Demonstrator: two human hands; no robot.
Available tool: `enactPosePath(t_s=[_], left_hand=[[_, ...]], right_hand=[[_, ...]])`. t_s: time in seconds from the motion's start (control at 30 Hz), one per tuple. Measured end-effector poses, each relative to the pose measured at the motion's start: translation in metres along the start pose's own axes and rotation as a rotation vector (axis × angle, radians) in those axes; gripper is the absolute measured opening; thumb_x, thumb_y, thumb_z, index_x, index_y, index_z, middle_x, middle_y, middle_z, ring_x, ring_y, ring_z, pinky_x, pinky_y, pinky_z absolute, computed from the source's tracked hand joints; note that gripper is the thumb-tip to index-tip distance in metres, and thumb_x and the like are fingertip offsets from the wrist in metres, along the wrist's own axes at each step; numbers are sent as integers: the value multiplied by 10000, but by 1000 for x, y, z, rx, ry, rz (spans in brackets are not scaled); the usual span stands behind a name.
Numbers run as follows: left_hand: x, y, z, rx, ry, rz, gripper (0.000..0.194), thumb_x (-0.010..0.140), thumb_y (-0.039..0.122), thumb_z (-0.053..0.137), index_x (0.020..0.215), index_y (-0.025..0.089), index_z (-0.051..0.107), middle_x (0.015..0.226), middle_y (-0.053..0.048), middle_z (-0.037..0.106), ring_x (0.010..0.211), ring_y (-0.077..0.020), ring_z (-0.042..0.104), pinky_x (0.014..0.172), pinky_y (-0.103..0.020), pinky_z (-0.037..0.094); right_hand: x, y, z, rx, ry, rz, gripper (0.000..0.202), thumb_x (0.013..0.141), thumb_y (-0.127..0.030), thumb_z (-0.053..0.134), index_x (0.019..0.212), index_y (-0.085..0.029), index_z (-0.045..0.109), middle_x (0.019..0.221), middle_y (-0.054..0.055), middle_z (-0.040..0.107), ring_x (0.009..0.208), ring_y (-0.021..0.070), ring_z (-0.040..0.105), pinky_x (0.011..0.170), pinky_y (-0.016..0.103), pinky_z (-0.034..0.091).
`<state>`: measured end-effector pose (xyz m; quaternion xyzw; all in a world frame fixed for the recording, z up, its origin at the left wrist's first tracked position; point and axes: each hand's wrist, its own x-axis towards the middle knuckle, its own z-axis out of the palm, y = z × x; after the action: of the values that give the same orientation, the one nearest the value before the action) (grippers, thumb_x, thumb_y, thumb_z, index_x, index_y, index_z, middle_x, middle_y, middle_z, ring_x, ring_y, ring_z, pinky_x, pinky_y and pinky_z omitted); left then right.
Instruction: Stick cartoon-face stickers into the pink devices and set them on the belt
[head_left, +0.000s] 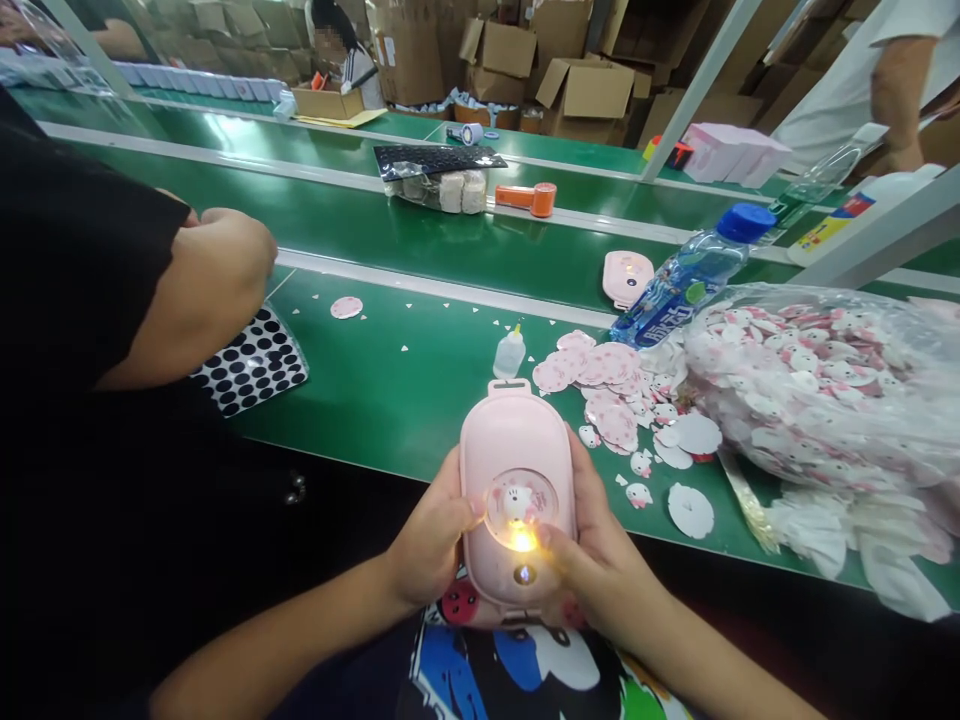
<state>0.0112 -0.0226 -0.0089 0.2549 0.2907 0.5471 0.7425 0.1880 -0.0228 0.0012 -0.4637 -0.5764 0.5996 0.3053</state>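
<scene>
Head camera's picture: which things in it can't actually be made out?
All in the head view:
Pink case: its back, turned away from the camera.
Left hand and right hand: most fingers, behind the case.
Round window: its print, too small beside the bright glow.
Dotted sheet: partly behind a co-worker's arm.
Plastic bag: cut off by the right edge.

No readable text; lettering on blue-capped bottle (675, 285) unclear
</scene>
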Motion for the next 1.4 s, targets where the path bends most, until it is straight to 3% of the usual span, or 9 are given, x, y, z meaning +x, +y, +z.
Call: enactPosePath(t_s=[0.33,0.73,0.9,1.0,1.07,1.13,1.27,1.4], left_hand=[[1,-2,-1,67,65,-62,585,720,303,775,1239,212,521,1167,-101,655,1162,-333,579,976,-457,460],[0,1,0,172,97,-82,735,679,394,822,1275,201,438,1306,-147,578,1209,-357,538,1017,-487,432],[-2,-1,0,206,104,-75,725,679,357,842,1269,194,452,1201,-133,635,1082,-310,617,901,-422,512],[-3,1,-1,235,127,-41,628,686,297,848,1204,185,510,1108,-107,682,976,-254,661,826,-351,545],[-2,9,-4,222,169,35,558,682,296,851,1136,184,547,1001,-78,715,873,-217,686,748,-299,562],[3,22,-12,201,285,148,536,641,314,877,1061,186,570,890,-44,731,765,-182,692,671,-252,565],[21,65,-36,213,547,220,572,566,325,911,1012,174,586,832,-37,735,700,-181,685,639,-265,580],[49,106,-59,309,509,215,570,638,246,823,1150,204,574,1033,-57,725,929,-239,680,782,-324,580]], right_hand=[[-1,3,2,23,21,14,837,930,-423,539,1546,-378,-25,1641,54,99,1469,329,216,1171,580,239],[0,-5,2,-10,11,16,853,928,-417,551,1546,-357,-33,1639,70,109,1468,326,224,1177,558,256],[-1,-9,3,11,-9,71,877,926,-396,548,1554,-329,-61,1630,109,137,1440,364,281,1140,568,326],[-1,-4,3,19,-51,6,869,928,-401,562,1551,-353,-42,1627,104,158,1438,346,303,1133,551,347],[0,0,1,29,-77,-107,870,916,-418,588,1547,-374,-9,1609,106,220,1403,330,375,1115,543,378],[0,5,-4,-1,-68,-225,803,923,-436,573,1539,-394,60,1562,106,327,1315,296,498,1071,512,443],[-3,24,-26,-274,99,-425,567,982,-406,449,1504,-365,231,1432,99,519,1155,218,639,970,373,547],[3,67,-53,-737,354,-613,491,948,-379,504,1416,-255,426,1190,98,699,1008,221,719,816,286,613]])
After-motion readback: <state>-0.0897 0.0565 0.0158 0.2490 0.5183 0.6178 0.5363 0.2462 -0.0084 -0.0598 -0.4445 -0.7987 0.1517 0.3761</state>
